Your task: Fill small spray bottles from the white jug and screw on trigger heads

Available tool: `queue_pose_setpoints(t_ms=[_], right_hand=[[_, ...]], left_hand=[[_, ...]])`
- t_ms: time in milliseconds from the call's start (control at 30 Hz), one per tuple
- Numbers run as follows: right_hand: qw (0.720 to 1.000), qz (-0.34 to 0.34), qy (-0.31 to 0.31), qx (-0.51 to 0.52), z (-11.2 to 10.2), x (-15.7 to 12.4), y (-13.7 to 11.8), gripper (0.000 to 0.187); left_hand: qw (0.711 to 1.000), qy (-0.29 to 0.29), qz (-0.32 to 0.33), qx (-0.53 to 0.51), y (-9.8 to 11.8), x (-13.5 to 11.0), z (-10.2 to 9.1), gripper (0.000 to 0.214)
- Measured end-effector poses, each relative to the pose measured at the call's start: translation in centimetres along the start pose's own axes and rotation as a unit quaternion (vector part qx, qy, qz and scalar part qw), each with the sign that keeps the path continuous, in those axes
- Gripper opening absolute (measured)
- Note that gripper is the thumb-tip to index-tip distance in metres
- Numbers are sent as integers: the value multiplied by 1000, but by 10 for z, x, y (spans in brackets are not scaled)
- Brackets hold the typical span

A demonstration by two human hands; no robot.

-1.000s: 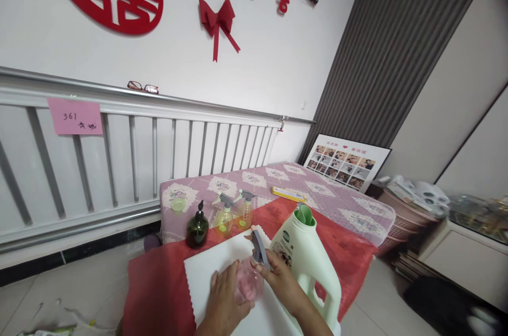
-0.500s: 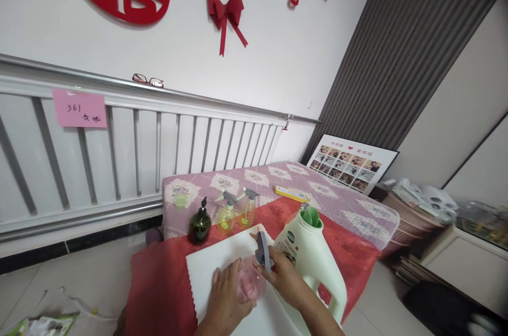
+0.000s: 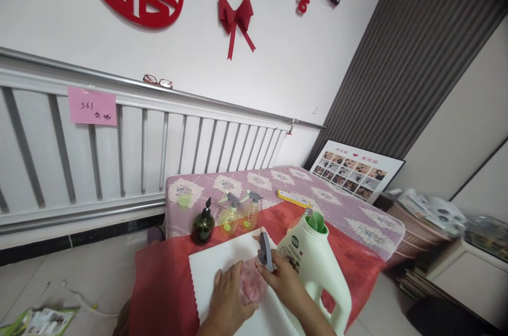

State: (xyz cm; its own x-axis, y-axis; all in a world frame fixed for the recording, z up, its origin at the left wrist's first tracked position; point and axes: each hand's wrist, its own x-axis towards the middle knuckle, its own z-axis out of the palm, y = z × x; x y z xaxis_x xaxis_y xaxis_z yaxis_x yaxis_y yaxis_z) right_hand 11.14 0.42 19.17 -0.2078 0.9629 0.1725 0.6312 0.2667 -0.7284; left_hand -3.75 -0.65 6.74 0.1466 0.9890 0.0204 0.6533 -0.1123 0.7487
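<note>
A small pink spray bottle [image 3: 251,284] stands on a white sheet [image 3: 222,267] over the red cloth. My left hand [image 3: 229,299] is wrapped round its body. My right hand [image 3: 283,280] grips its grey trigger head [image 3: 265,251] at the neck. Just right of my hands stands a large pale green detergent jug [image 3: 317,267] with an open green spout.
Behind the sheet stand a dark green pump bottle [image 3: 202,225] and two yellow spray bottles [image 3: 238,214]. A small green cap [image 3: 184,200] and a yellow flat box [image 3: 293,198] lie on the patterned purple cloth. A radiator runs along the wall; a basket [image 3: 405,230] sits at right.
My hands have stayed on the pink bottle; the grey head has turned slightly under my right hand. The camera view has drifted a little to the left and up.
</note>
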Motion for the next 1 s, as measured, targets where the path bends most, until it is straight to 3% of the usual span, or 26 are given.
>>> queue_pose_setpoints(t_ms=[200,300,767,1000], right_hand=[[998,13,53,36,18,-2,21,35],[998,15,49,48,19,-2,25,40],[995,0,-102,3,-19,6,2,22],[988,-18,-144,-45,-27,12,-14,33]], left_hand=[[1000,-2,7,-10,-2,-1,0,90],[1000,-3,8,-13,-1,-1,0,91],[999,3,8,-40,-6,1,4,92],[999,1,6,-45,-6,1,4,92]])
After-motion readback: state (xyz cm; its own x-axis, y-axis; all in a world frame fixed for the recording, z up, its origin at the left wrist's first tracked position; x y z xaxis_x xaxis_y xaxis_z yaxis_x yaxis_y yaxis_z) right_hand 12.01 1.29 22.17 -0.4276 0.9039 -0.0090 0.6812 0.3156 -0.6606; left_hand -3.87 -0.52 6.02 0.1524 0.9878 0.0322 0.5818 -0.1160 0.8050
